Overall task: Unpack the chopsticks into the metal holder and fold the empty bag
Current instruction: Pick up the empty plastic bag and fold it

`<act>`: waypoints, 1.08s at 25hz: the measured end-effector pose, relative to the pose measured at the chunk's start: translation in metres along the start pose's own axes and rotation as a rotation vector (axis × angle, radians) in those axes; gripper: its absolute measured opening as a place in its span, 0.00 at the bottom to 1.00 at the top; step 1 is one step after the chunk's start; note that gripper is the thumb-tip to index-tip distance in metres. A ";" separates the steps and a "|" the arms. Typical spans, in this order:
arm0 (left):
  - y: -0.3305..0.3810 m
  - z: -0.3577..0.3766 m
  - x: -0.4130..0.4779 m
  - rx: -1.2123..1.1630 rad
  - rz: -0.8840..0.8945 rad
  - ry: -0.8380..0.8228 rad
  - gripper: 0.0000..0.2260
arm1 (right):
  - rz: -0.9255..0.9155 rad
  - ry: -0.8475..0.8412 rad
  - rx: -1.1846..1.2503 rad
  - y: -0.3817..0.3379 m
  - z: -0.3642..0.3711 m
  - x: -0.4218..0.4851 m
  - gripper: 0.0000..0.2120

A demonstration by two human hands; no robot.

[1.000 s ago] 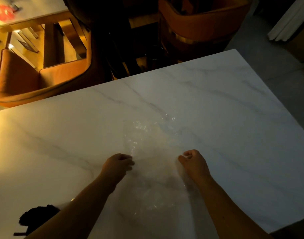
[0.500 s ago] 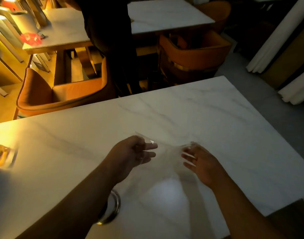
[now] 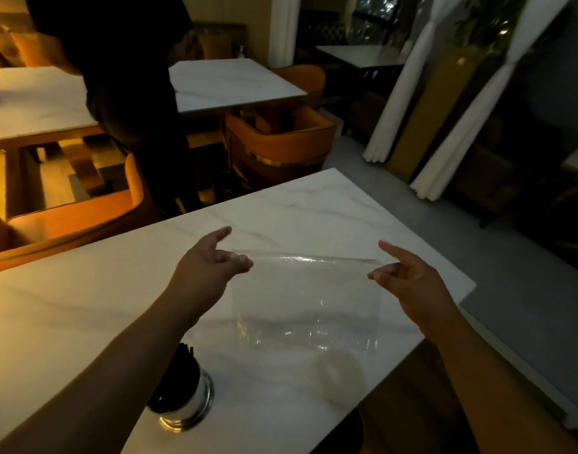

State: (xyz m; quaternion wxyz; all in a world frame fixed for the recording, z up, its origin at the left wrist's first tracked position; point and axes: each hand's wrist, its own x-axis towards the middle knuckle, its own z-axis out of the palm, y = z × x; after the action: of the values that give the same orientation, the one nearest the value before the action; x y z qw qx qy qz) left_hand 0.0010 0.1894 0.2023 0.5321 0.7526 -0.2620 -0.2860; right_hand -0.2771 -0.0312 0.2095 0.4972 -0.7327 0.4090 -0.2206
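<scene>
Pinched at its top corners between the left hand [image 3: 212, 263] and the right hand [image 3: 409, 276], the bag [image 3: 307, 299] is thin clear plastic, glossy, glinting along its top edge and in the wrinkles lower down. The counter [image 3: 84, 306] under both hands looks like white grey-veined marble, smooth with a soft sheen. Nearer than the left hand, the metal holder [image 3: 186, 404] is polished and mirror-bright; its chopsticks [image 3: 183, 358] look dark and matt.

Your left forearm [image 3: 111, 355] at 7 o'clock and right forearm [image 3: 484, 358] at 5 o'clock show bare, unsleeved; left hand [image 3: 209, 270] and right hand [image 3: 412, 283] are bare too.
</scene>
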 end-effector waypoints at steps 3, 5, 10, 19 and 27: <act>0.014 0.025 0.005 0.208 0.122 -0.043 0.08 | 0.034 0.107 -0.082 0.009 -0.031 -0.020 0.13; 0.026 0.051 0.007 0.334 0.193 -0.061 0.03 | 0.061 0.191 -0.126 0.021 -0.052 -0.032 0.09; 0.063 0.139 0.006 0.540 0.528 -0.127 0.03 | 0.160 0.304 -0.456 0.060 -0.102 -0.061 0.14; 0.120 0.306 -0.022 0.779 0.795 -0.216 0.06 | 0.192 -0.081 -0.116 0.095 -0.119 -0.044 0.43; 0.122 0.387 -0.021 0.824 0.673 -0.174 0.20 | 0.287 0.040 0.082 0.152 -0.160 -0.026 0.10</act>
State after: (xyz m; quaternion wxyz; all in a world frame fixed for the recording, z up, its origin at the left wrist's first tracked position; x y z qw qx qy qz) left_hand -0.2996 -0.0843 0.2171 0.2315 0.7470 -0.6222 -0.0346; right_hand -0.4665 -0.1240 0.1384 0.5449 -0.6413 0.5099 -0.1783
